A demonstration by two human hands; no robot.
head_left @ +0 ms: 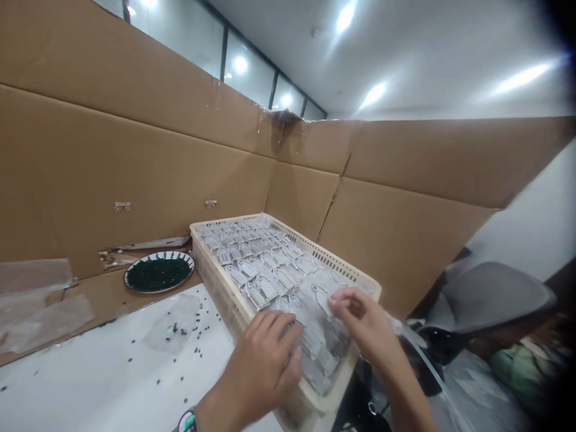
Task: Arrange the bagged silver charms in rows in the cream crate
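Small clear packets (270, 270), each holding a pale item, lie in rows filling a shallow cream plastic tray (355, 277) on the white counter (90, 372). Both of the person's hands rest on the near end of the packets. The left hand (265, 360) lies palm down with fingers loosely curled, pressing on the packets beneath it, gripping nothing. Just beside it, the right hand (360, 318) pinches the edge of one packet between thumb and fingertips. Beyond the left hand, well apart, sits a dark green plate (158, 271) with a patterned rim, and small dark beads (180, 330) are scattered over the counter between the plate and that hand. Brown cardboard walls (135, 168) stand behind the tray. A wristwatch (186, 421) shows on the left wrist.
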